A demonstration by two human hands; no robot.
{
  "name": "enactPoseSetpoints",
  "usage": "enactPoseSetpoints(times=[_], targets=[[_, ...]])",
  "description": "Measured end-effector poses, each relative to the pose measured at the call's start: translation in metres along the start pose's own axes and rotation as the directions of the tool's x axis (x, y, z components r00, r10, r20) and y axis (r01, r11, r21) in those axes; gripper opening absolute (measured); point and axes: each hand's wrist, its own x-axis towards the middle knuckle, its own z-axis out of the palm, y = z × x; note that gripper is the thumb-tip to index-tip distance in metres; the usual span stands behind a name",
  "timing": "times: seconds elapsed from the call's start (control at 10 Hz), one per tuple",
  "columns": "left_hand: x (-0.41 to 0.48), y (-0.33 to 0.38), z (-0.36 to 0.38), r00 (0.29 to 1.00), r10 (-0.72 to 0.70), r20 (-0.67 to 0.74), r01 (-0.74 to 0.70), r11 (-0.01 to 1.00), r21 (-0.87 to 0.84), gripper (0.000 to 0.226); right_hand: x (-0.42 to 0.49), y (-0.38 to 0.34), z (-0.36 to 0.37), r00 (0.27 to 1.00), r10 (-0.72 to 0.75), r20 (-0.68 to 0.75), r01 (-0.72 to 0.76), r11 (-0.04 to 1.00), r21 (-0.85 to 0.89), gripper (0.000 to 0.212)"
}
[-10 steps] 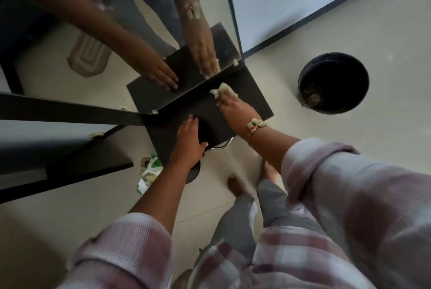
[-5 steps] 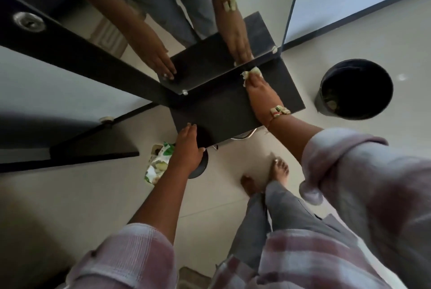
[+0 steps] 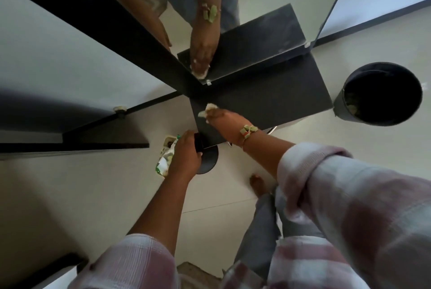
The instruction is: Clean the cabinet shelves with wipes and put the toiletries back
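From the head view, the right hand (image 3: 221, 120) presses a crumpled wipe (image 3: 208, 109) flat under its fingertips near the left edge of the dark shelf (image 3: 275, 100), close to the mirror. The left hand (image 3: 186, 153) curls closed around the shelf's front-left corner, steadying it. The wipe looks soft, damp and light, so it is best bunched under flat fingers rather than pinched. The shelf seems stiff and smooth, and likely slippery when wet. A wipes packet (image 3: 166, 157) lies on the floor below.

right hand (image 3: 225, 123) pressing wipe (image 3: 208, 110) on shelf (image 3: 275, 100)
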Motion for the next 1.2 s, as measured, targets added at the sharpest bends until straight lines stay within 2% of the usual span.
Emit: enactPoseSetpoints(times=[0.1,0.2,0.3,0.4,0.6,0.7,0.8,0.9,1.0,1.1,1.2], targets=[[-0.002,-0.003,0.001,1.0,-0.017,0.003,0.017,1.0,-0.004,0.066,0.022,0.005,0.018,0.998,0.062,-0.001,-0.062,0.998,0.008,0.043],[0.0,0.0,-0.001,0.999,0.01,-0.051,-0.009,1.0,0.025,0.05,-0.025,-0.016,0.017,0.993,-0.003,0.118,-0.014,0.99,0.137,0.045],[0.006,0.012,0.005,0.996,0.082,-0.025,-0.081,0.996,0.044,0.054,-0.069,-0.005,0.019,1.0,0.006,0.004,-0.006,0.994,0.11,0.045],[0.017,0.049,0.025,0.981,0.188,0.05,-0.192,0.979,0.07,0.067,-0.119,0.043,0.004,0.988,0.094,-0.12,-0.092,0.996,0.016,0.053],[0.027,0.143,0.06,0.928,0.353,0.12,-0.361,0.931,0.057,0.069,-0.121,0.159,-0.06,0.908,0.325,-0.263,-0.342,0.94,-0.018,0.045],[0.029,0.181,0.066,0.925,0.354,0.134,-0.362,0.931,0.039,0.069,-0.128,0.188,-0.079,0.878,0.356,-0.319,-0.369,0.929,0.021,0.038],[0.031,0.203,0.069,0.923,0.355,0.148,-0.369,0.925,0.086,0.067,-0.162,0.188,-0.066,0.876,0.343,-0.339,-0.352,0.935,0.036,0.038],[0.027,0.239,0.074,0.924,0.343,0.17,-0.364,0.924,0.114,0.066,-0.221,0.162,-0.036,0.945,0.198,-0.258,-0.177,0.979,0.102,0.034],[0.021,0.276,0.081,0.907,0.378,0.185,-0.403,0.906,0.13,0.06,-0.258,0.164,-0.024,0.933,0.337,-0.126,-0.309,0.93,0.2,0.042],[0.016,0.339,0.098,0.859,0.453,0.239,-0.491,0.861,0.132,0.051,-0.297,0.214,-0.028,0.621,0.75,-0.226,-0.56,0.627,0.542,0.038],[0.017,0.396,0.116,0.802,0.504,0.319,-0.565,0.815,0.131,0.05,-0.313,0.26,-0.075,0.392,0.887,-0.243,-0.596,0.446,0.668,0.022]])
